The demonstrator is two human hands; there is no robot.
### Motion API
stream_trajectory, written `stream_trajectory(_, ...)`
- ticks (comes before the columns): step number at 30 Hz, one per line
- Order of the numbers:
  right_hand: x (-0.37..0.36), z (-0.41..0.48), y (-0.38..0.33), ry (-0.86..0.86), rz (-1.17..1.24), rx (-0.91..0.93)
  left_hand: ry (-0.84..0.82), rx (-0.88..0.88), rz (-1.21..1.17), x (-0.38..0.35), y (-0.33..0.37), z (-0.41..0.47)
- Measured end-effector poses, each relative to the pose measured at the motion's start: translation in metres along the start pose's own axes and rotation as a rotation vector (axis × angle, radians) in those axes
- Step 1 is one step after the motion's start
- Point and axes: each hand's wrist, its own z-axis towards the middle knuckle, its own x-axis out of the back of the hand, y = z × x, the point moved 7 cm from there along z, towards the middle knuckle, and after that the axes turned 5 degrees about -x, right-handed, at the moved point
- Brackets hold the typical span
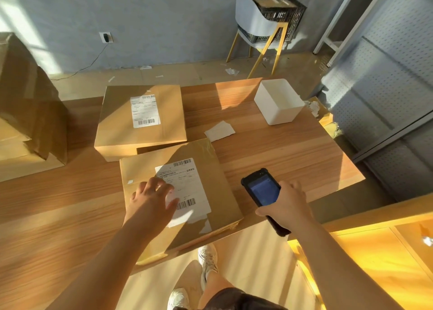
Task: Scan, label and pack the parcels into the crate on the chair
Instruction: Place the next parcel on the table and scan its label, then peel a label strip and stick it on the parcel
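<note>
Two parcels lie on the wooden table (281,155) as I watch through the head camera: the near parcel (220,188) sits at the table's front edge, just in front of the far parcel (121,136), and each already carries a white shipping label. The left hand (152,199) rests on the near label (187,181) with fingers straight and spread, apparently smoothing it down. The right hand (289,204) has its fingers wrapped round the black handheld scanner (262,189), screen lit, just beside that parcel. I judge labelling all but finished here, with packing yet to be done for both boxes. Well apart, by the wall, the black crate (290,14) sits on the grey chair (253,21) and holds at least one packed parcel (267,1); how many lie under it I cannot tell. The white tub (281,115) at the table's far corner shows me only its own inner walls, and a large brown carton (30,113) stands at the left edge
</note>
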Motion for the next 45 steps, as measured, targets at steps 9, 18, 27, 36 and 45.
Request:
stream_trajectory(9, -0.033, 0.088, 0.023, -0.114, -0.068, -0.138, -0.019, 0.008, 0.042, -0.006, 0.031, 0.061)
stream_trajectory(18, -0.047, 0.128, 0.015, -0.087, -0.175, -0.087, -0.007, 0.018, 0.065, -0.009, 0.035, 0.088)
stream_trajectory(27, -0.031, 0.161, -0.043, -0.015, -0.217, 0.083, 0.047, 0.099, 0.059, -0.007, 0.027, 0.1)
stream_trajectory(36, -0.034, 0.216, -0.131, -0.065, -0.035, 0.246, 0.081, 0.19, 0.045, -0.002, 0.021, 0.114)
stream_trajectory(45, -0.048, 0.261, -0.156, -0.09, 0.074, 0.169, 0.143, 0.209, 0.063, 0.0, 0.026, 0.118)
